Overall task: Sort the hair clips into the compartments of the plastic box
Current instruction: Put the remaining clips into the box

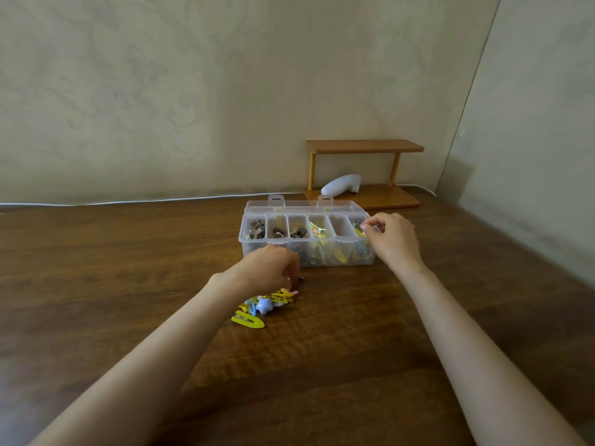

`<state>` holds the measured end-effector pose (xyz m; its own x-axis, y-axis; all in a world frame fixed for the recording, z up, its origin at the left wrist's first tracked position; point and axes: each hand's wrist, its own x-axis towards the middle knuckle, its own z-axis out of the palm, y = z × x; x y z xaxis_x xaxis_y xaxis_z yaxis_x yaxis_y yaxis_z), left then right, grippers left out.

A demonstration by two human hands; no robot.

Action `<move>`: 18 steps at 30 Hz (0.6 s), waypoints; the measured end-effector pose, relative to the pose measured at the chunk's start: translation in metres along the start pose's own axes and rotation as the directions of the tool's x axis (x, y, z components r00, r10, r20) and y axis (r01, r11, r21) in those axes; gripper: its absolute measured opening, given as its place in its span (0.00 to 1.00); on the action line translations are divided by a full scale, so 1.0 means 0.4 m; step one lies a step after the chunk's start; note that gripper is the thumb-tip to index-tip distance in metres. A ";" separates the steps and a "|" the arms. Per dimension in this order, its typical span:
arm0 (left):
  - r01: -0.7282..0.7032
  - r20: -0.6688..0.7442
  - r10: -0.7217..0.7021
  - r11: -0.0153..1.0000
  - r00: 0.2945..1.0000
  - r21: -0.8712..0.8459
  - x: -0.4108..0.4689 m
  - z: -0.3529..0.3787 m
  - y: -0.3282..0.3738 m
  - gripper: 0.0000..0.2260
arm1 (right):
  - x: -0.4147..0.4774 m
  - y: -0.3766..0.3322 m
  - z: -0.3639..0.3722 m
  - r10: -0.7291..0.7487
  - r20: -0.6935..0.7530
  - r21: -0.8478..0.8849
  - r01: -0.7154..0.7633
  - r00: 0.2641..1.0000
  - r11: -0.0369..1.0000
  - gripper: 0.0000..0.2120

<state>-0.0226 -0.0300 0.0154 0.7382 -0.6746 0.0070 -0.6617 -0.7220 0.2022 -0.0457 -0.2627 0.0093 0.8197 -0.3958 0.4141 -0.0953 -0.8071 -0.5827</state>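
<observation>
A clear plastic box [257, 244] sits open on a dark wooden table [128, 268], its lid [302, 206] folded back behind it. A row of compartments runs across the box. The three on my left hold small dark clips [256, 230]. The fourth holds bright yellow and mixed-colour clips [317, 231]. The fifth [341, 228] looks bare from here. The one at the far right end is mostly hidden by my right hand.

A loose pile of hair clips [267, 304] lies on the table just in front of the box, mostly yellow, with a pale blue one [264, 305] among them and a flat yellow snap clip [248, 320] at the near edge.

My left hand [270, 267] rests curled over the far end of the pile, fingertips pinched together around something small and dark [301, 278]; I cannot tell exactly what it is.

My right hand [391, 238] hovers over the right end of the box, thumb and forefinger drawn narrow, with a yellow clip [359, 232] right at the fingertips; whether it is gripped or merely touched is unclear.

Behind the box stands a small two-tier wooden shelf [363, 146] with a white object [341, 185] on its lower level, against a pale patterned wall [161, 91]. No labels or writing can be read anywhere.
</observation>
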 end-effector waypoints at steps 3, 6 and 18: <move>-0.011 -0.029 0.008 0.996 1.000 -0.088 -0.001 -0.007 0.006 0.07 | -0.017 -0.003 -0.005 -0.046 -0.117 0.027 0.049 0.992 0.998 0.07; -0.035 -0.066 0.024 0.985 0.998 -0.171 -0.006 -0.017 0.020 0.05 | -0.032 -0.013 -0.023 -0.103 -0.270 0.052 0.121 0.957 0.991 0.06; -0.080 -0.192 -0.149 0.550 0.970 -0.831 -0.014 -0.053 0.057 0.03 | -0.112 -0.119 -0.027 -0.351 0.344 0.590 0.090 0.871 0.803 0.09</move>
<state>-0.0392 -0.0394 0.0408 0.8400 -0.5169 0.1649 -0.3139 -0.2151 0.9247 -0.0841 -0.2114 0.0259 0.9417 0.0889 0.3245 0.3305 -0.4249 -0.8427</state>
